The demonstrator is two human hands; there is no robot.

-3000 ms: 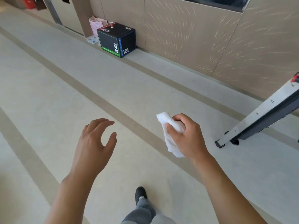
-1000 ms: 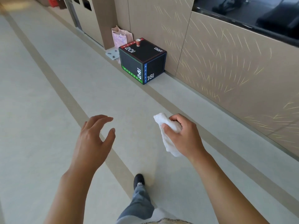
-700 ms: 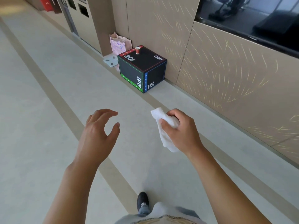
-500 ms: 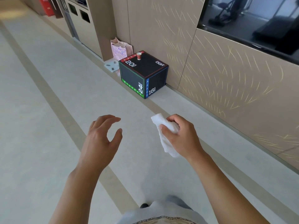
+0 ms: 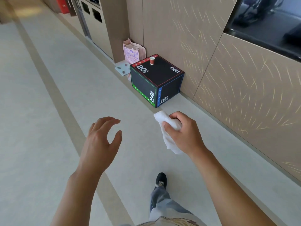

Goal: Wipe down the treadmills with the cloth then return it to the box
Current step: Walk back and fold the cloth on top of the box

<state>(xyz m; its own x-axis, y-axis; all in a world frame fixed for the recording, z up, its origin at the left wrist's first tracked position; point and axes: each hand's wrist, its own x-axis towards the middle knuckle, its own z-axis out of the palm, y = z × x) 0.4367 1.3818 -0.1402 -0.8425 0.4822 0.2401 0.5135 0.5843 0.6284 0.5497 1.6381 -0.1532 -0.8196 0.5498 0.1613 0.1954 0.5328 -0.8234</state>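
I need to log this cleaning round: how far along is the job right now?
No treadmill is in view, so whether the wiping is done can't be confirmed. In hand: the right hand grips the white cloth; the left hand is free. Left: putting the cloth back at the black box ahead by the wall.

Box [image 5: 157,82] sits on floor [image 5: 48,111] against wall [image 5: 244,88], ahead of both hands; cup [image 5: 152,60] stands upright on box top near its far edge, w/ bag [image 5: 132,52] behind box in the wall corner & flat plate [image 5: 122,68] on floor just left of box. Cloth [image 5: 169,132] is in right hand [image 5: 184,132], below & near box's front corner in frame; left hand [image 5: 101,142] is left of it, apart, nothing in it. Shoe [image 5: 161,180] is on floor below right hand.
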